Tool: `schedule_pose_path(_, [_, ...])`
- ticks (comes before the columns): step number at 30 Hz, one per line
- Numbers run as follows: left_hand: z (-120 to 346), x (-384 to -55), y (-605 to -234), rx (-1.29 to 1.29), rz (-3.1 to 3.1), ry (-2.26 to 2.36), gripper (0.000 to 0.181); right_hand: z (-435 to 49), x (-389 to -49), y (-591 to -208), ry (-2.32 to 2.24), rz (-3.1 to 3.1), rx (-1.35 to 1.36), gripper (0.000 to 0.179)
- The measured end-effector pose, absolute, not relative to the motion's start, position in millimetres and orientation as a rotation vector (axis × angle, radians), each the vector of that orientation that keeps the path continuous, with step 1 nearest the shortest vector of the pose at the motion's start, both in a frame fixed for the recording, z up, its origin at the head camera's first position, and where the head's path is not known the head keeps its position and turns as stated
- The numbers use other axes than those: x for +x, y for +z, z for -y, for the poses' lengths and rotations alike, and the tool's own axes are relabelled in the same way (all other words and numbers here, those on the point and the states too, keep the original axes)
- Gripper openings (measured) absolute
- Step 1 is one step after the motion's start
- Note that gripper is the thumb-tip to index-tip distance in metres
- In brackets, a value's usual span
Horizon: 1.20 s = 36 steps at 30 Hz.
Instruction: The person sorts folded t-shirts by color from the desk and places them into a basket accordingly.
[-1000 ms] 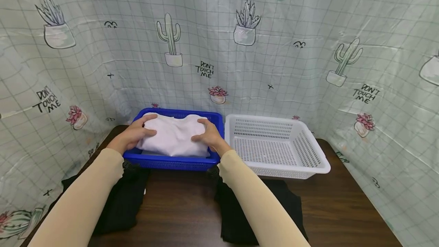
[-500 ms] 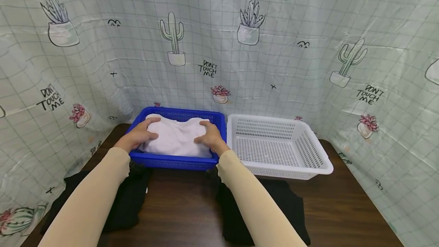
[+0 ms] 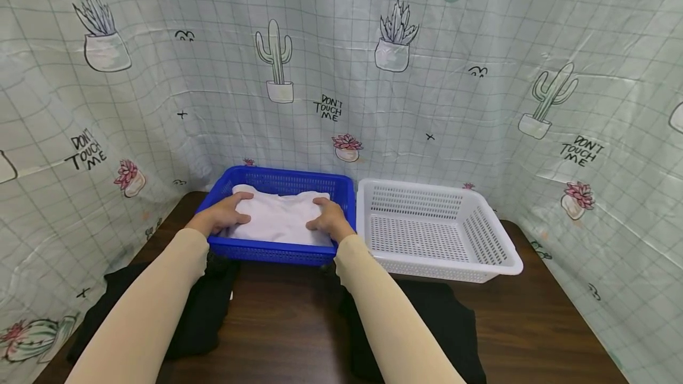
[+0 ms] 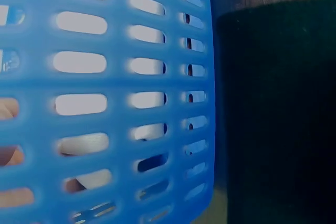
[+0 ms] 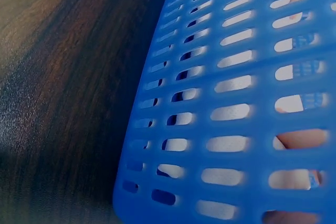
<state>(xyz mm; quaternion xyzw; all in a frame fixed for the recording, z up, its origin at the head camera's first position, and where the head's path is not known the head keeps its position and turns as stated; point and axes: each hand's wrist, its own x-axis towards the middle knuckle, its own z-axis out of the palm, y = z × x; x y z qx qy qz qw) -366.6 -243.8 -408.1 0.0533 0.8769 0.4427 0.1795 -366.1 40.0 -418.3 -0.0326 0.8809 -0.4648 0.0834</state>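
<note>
In the head view a folded white cloth [image 3: 283, 218] lies inside the blue basket [image 3: 272, 252], its kind of garment not clear. My left hand [image 3: 224, 213] grips its left side, thumb on the near part and fingers farther back. The right hand [image 3: 329, 219] holds the opposite side in the same way. Both wrists cross the basket's near rim. Through the slots of the blue basket wall [image 4: 121, 82] in the left wrist view, white cloth and bits of fingers show. Similar slots in the right wrist view reveal the white cloth [image 5: 226, 177] and parts of the hand.
A white slotted basket [image 3: 416, 236] stands right of the blue one. Black cloths lie on the dark wooden table [image 3: 288, 325]: one black cloth [image 3: 203, 319] under the left forearm, another black cloth [image 3: 443, 319] by the right. A cactus-print curtain [image 3: 341, 64] hangs behind.
Both hands have lowered the white cloth deeper into the blue basket; it now sits flatter and nearer the bottom. The head view has shifted slightly.
</note>
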Motion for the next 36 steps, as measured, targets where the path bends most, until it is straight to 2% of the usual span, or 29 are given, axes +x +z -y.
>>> schedule_pose_path(10, [241.4,-368.5,-405.1,0.067,-2.382,1.27,0.077,-41.2,-368.8,-415.9,-1.306,-2.532,-0.053,0.079])
schedule_pose_path(25, [242.4,-374.8,-410.4,0.072,-2.411,1.162,0.077,-42.1,-366.5,-413.5,-1.291,-2.524,-0.052,0.083])
schedule_pose_path(31, [237.7,-371.7,-397.9,0.139,-2.561,0.935,0.073,-50.8,-358.8,-389.7,-1.226,-2.551,-0.165,0.089])
schedule_pose_path(36, [227.8,-355.7,-370.3,0.228,-2.803,0.612,0.066,-72.5,-351.8,-353.4,-1.136,-2.546,-0.409,0.087])
